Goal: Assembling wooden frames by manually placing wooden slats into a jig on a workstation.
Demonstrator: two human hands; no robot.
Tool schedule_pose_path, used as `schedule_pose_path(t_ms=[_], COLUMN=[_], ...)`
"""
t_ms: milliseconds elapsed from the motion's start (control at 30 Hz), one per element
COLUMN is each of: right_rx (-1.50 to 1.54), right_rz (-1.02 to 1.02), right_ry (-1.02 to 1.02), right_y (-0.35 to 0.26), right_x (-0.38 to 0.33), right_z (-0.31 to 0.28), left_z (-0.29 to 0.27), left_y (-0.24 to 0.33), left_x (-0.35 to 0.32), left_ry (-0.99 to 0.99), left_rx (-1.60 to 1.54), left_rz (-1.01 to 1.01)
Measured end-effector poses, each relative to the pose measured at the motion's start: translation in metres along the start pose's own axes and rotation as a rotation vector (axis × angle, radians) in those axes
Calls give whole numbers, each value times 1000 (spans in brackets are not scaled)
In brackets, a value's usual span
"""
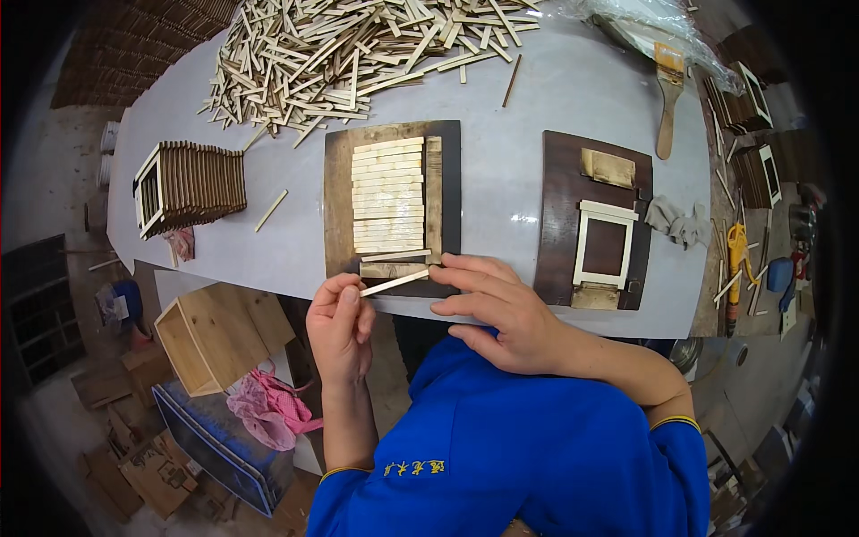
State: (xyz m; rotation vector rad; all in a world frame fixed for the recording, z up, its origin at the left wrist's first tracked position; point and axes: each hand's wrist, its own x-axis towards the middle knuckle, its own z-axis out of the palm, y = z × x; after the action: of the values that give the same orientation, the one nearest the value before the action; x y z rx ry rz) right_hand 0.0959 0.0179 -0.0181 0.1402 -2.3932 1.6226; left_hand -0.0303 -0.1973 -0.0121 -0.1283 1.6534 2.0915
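My left hand (343, 313) pinches one end of a pale wooden strip (395, 283), held slightly tilted over the near edge of a dark assembly board (447, 192). With fingers stretched and spread, my right hand (492, 307) hovers by the strip's other end; its fingertips are close to it, and I cannot tell whether they touch. On the board, several pale strips (387, 197) lie side by side in a stacked row between wooden guide blocks (434, 192). The nearest strip (395, 256) sits a little askew, just above the lower guide block (386, 269).
A big heap of loose strips (331, 58) covers the table's far side. At left stands a stack of wooden frames (192, 188), with a single strip (271, 210) nearby. To the right are another board (557, 224) bearing a small frame (586, 242), a brush (667, 98) and a grey rag (677, 220).
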Motion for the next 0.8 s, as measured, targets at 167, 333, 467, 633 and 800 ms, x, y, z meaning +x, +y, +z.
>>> schedule_pose_path(t_ms=[167,333,467,633,800], right_rx=[134,81,-134,-281,-335], right_rz=[5,-17,-7,35,116], right_ry=[35,136,293,351,396], right_y=[-1,2,-2,-5,-3], right_x=[-6,-10,-18,-29,-42], right_z=[-8,-34,-55,-67,-75], left_z=[3,25,61,98,123], left_y=[-4,-6,-1,-5,-17], left_x=[-15,-12,-10,-9,-15], left_ry=[-206,-451,-514,-588,-682], left_rx=[-409,-284,4,243,283], left_rz=[-190,-300,-355,-381,-316])
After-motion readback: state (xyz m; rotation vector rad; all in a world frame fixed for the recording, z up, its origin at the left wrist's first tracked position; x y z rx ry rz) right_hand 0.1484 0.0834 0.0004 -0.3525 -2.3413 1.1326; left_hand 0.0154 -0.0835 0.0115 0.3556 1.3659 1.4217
